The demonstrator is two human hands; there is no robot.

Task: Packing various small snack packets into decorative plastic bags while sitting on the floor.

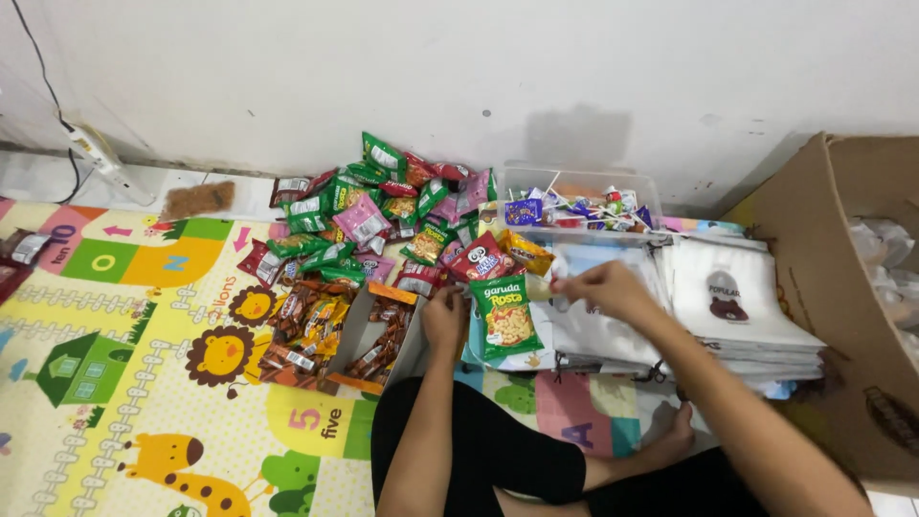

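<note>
I sit on a colourful play mat. My left hand (445,316) rests by the edge of an open cardboard box (378,340) filled with small brown snack sticks, fingers curled; whether it holds anything I cannot tell. My right hand (598,285) pinches the corner of a stack of white printed bags (613,335). Between my hands lies a green snack packet (505,316), with a red packet (481,258) and a yellow one (526,252) just behind it.
A heap of green, pink and red snack packets (383,206) lies against the wall. A clear tub of lollipops (579,206) stands behind my right hand. More white bags (737,302) are stacked beside a large cardboard box (842,287) at right.
</note>
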